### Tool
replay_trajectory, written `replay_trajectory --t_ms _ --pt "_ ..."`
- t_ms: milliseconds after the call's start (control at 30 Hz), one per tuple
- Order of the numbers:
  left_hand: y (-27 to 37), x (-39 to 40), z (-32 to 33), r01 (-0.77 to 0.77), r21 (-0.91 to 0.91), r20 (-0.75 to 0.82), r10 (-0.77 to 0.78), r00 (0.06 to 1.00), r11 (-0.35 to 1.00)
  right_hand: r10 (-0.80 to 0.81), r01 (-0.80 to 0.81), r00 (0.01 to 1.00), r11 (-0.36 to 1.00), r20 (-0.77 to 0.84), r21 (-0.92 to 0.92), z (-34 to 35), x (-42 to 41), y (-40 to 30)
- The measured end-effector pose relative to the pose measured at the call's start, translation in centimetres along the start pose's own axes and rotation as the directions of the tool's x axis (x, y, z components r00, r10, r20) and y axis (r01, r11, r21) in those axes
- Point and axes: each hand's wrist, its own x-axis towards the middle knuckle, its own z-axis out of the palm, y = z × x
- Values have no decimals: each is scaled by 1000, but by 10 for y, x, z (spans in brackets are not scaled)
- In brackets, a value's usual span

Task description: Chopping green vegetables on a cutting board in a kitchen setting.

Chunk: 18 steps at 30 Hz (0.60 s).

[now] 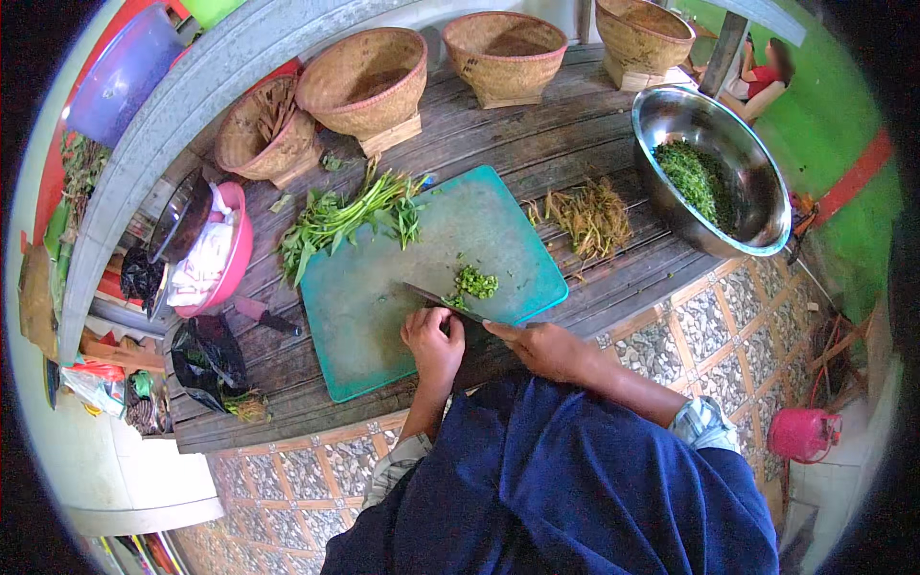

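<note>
A knife [444, 299] is held in my right hand [550, 348], its blade pointing left over the near part of a green-rimmed cutting board [402, 284]. My left hand [435, 336] is at the board's near side, close beside the blade, with thumb and fingertips brought together in a curl; whether something small is between them cannot be told. Chopped green stems [476, 282] lie on the board just beyond the knife. A bunch of leafy green stems [356, 215] rests across the board's far left corner. Cut root ends [593, 215] are heaped on the wooden table right of the board.
A steel bowl [747, 172] with chopped greens stands at the right. Several woven baskets [503, 61] line the far side. On the left are a pink basin [237, 251], a black plastic bag [208, 359] and a dark-handled tool [277, 321]. A person [765, 75] sits far right.
</note>
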Motion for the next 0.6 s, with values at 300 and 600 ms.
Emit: replay_trajectory --t_ms 300,600 --pt "-5 -4 -1 39 34 12 -40 999 999 -37 40 999 996 38 -82 -18 -19 -10" --pt "-1 -3 -1 22 -8 -14 -22 1000 1000 -111 108 992 993 -54 -52 2 -1 2"
